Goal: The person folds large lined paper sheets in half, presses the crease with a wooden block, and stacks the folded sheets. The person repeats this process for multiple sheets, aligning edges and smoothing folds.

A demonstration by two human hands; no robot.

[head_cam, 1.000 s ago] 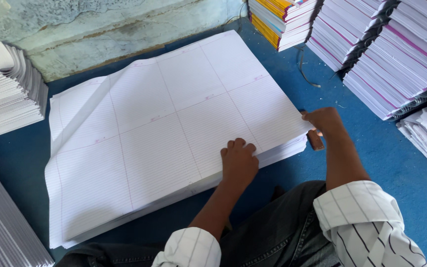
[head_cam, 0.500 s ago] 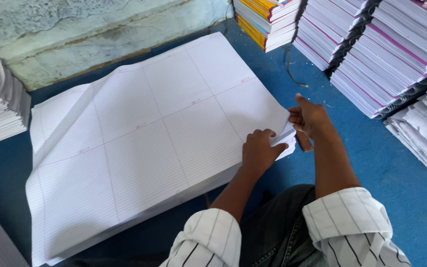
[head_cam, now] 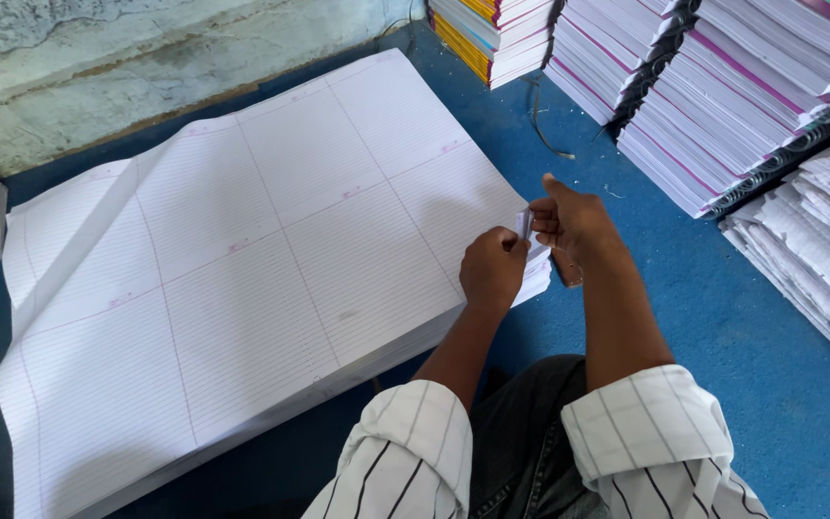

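White ruled sheet (head_cam: 271,250), thin, limp, tear-prone atop its stack, looks best lifted at the 3 o'clock corner both hands' grip pinches: left hand (head_cam: 492,271), right hand (head_cam: 569,223).

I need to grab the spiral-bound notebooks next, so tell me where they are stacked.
In the head view, the spiral-bound notebooks are stacked at upper right on the blue floor, beyond the right hand and right of the big ruled paper stack.

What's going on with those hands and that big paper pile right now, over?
Left hand and right hand both pinching the top sheet's corner. Ruled sheet stack flat on blue floor. Nothing blocking.
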